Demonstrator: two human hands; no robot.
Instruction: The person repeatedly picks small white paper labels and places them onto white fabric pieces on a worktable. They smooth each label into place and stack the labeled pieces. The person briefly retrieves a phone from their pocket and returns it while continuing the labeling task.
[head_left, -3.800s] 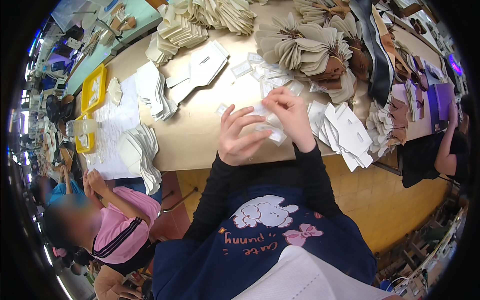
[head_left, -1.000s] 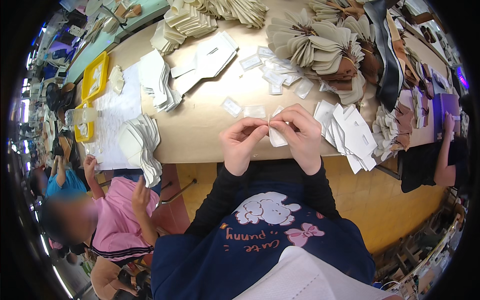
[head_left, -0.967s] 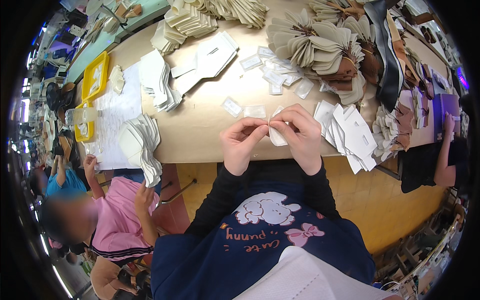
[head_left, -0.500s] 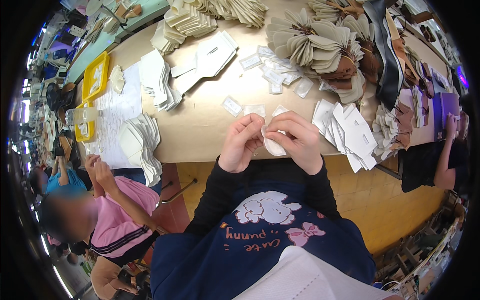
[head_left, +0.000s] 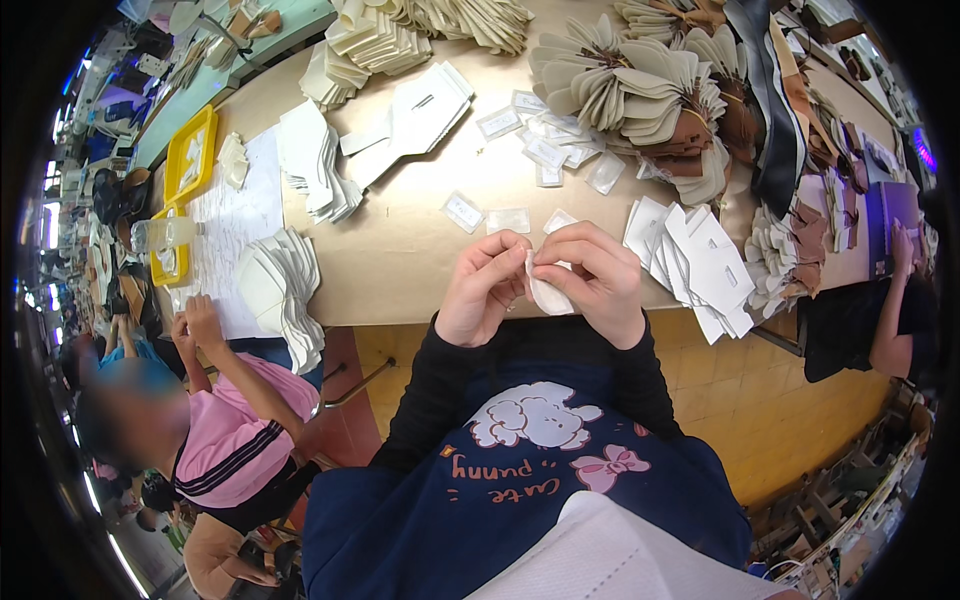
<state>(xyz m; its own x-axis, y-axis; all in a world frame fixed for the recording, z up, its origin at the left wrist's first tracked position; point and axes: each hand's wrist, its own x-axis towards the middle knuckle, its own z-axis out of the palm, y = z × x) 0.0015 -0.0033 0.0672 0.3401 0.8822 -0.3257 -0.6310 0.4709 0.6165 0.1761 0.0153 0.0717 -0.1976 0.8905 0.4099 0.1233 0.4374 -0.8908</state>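
Note:
A small off-white piece with a rounded edge [head_left: 549,297] is pinched between my two hands, just in front of the table's near edge. Thumb and finger of my left hand [head_left: 480,290] close on its left upper edge. My right hand [head_left: 597,280] grips it from the other side, fingers bent over its top. Its upper part is hidden by the fingers, and I cannot make out its exact kind. Just beyond my hands lie small printed rectangular labels [head_left: 508,220], with a loose heap of similar labels [head_left: 546,152] farther off.
White cut pieces [head_left: 690,268] fan out right of my hands. Cream pieces [head_left: 280,290] and white stacks [head_left: 318,160] lie left. Bundles of beige pieces [head_left: 650,95] fill the far right. Yellow trays [head_left: 190,150] stand far left, near a co-worker in pink [head_left: 245,430].
My hands stay almost in place, still pinching the off-white piece, which has shifted slightly. At left, the co-worker's hands have moved lower and closer to the table.

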